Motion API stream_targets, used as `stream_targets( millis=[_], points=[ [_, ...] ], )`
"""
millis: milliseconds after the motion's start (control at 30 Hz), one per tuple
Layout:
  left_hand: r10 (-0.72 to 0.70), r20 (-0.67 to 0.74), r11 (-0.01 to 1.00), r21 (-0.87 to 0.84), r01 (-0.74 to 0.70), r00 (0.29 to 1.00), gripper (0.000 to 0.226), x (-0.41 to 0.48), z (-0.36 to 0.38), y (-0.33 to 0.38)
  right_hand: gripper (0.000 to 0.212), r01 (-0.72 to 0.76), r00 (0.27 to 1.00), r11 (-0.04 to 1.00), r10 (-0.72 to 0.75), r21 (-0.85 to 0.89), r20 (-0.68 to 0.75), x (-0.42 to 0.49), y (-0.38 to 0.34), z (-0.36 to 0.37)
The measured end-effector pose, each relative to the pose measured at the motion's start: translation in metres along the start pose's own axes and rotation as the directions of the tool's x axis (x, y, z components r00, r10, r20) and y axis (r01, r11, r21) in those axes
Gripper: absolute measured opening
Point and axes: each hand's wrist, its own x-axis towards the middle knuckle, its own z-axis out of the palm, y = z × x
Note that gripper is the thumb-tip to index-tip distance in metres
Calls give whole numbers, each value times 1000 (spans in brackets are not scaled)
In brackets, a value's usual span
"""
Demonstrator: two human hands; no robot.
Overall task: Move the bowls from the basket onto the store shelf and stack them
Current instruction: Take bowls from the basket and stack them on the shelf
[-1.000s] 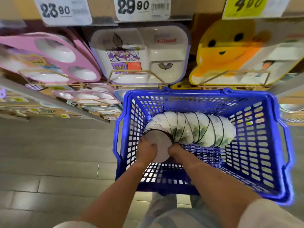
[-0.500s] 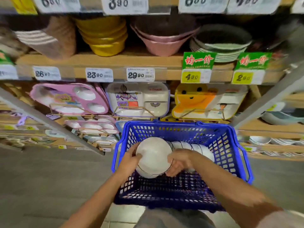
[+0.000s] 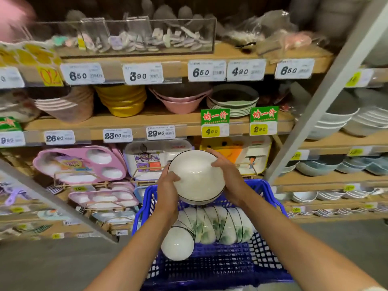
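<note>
Lifted above the basket (image 3: 266,257), the bowl (image 3: 196,177) now covers shelved trays (image 3: 147,158).

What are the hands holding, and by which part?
A white bowl, tilted above the blue basket: the left hand grips its left edge, the right hand its right edge.

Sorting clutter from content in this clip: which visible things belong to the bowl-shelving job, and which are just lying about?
Job: held bowl, gripped by left hand and right hand; row of bowls lying in the blue basket.
Lying about: pink trays, yellow bowls, price tags.
</note>
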Motion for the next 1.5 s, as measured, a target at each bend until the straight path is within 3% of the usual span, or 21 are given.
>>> stream_targets(
  millis=[167,367,567,733,900,1167,1333,1500],
  points=[
    [35,-3,996,-79,-35,999,29,-24,45,16,36,74,990,964,-41,254,-132,-24,-29,-14],
    [168,32,969,-187,-159,985,34,-67,129,19,34,170,972,950,-118,262,-205,-72,-79,-72],
    [397,94,896,-255,-363,913,43,-122,231,5,27,289,932,930,-219,227,-290,-140,-131,-156],
    [352,227,915,-286,-283,908,53,-157,311,-14,27,355,878,920,-268,163,-397,-190,-163,-230],
    [360,316,916,-297,-269,878,37,-186,380,-19,26,406,846,901,-308,152,-435,-225,-192,-293],
    [292,425,945,-267,-190,856,42,-178,471,-15,27,483,777,868,-365,113,-513,-225,-239,-362],
    [210,342,954,-276,-116,916,22,-148,528,-9,32,460,758,884,-341,85,-556,-194,-275,-397],
    [163,375,973,-217,-84,913,16,-113,579,11,24,470,745,879,-349,77,-568,-155,-316,-430]
  ],
)
